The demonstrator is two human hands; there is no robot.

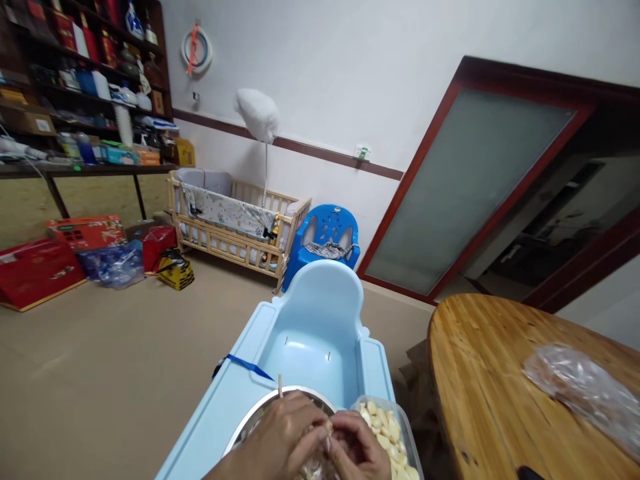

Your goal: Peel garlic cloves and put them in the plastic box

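My left hand [277, 437] and my right hand [357, 450] meet at the bottom edge, fingers curled together over a metal bowl [255, 415]. They pinch something small and pale between them, probably a garlic clove with papery skin; I cannot make it out clearly. A thin stick [280, 385] pokes up behind my left hand. A clear plastic tub of peeled garlic cloves [387, 427] sits just right of my right hand. Bowl and tub rest on a light blue child's chair [313, 327].
A round wooden table [490, 393] stands to the right with a clear plastic bag [585, 390] on it. Farther off are a blue plastic chair [327, 233], a wooden crib [235, 220], red boxes [35, 270] on the floor and laden shelves [85, 80].
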